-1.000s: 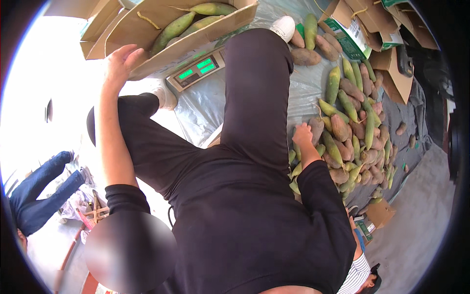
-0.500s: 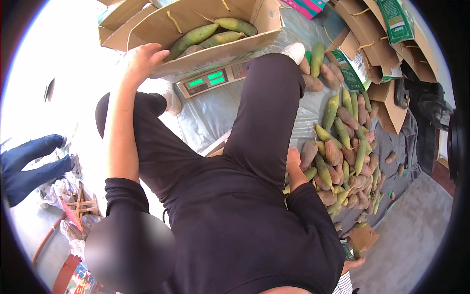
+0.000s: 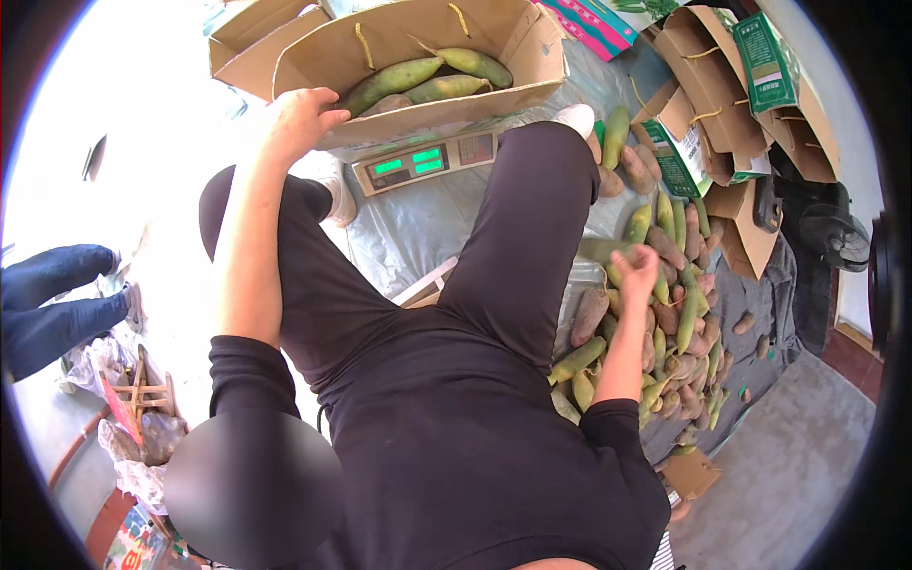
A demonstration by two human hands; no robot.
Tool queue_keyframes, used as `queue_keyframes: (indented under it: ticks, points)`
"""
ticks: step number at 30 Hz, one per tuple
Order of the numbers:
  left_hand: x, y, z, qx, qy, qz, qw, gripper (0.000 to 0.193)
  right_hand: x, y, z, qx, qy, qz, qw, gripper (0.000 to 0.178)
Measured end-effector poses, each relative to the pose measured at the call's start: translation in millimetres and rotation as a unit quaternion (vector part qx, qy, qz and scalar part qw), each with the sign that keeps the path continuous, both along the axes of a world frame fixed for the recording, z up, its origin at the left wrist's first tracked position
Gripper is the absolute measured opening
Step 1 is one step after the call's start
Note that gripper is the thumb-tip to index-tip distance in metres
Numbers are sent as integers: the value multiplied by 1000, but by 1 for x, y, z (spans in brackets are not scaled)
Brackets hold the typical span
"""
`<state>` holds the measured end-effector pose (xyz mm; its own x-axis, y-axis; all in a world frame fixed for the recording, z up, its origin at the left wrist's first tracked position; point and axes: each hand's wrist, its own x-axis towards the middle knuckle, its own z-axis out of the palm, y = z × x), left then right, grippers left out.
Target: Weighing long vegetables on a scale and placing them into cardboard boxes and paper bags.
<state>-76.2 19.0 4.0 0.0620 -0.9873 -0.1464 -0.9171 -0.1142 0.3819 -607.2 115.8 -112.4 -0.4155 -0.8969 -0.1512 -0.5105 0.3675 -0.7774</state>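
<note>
My left hand grips the near left edge of an open cardboard gift box, its fingers hooked over the rim. Inside lie several green radishes and a brownish root. Beneath the box is a weighing scale with a lit green display. To the right, my right hand is closed around the end of a green radish, blurred by motion, just above a large pile of green radishes and brown-skinned roots.
Several open cardboard boxes with rope handles stand at the far right, near a black fan. A pink and teal carton lies beyond the scale. Another person's legs are at the left, near a small wooden stool.
My right hand has risen from beside my thigh and moved away from me over the pile, now with a radish in it. My left hand stays on the box edge.
</note>
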Motion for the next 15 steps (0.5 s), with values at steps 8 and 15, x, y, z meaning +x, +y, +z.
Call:
queue_keyframes:
  ticks: [8, 15]
  points:
    - [1, -2, -3, -6, 11, -7, 1000, 34, 60, -106, 164, -354, -207, 61, 910, 40]
    - [7, 2, -3, -24, -10, -17, 1000, 34, 166, -162, 200, -324, -391, 177, 843, 41]
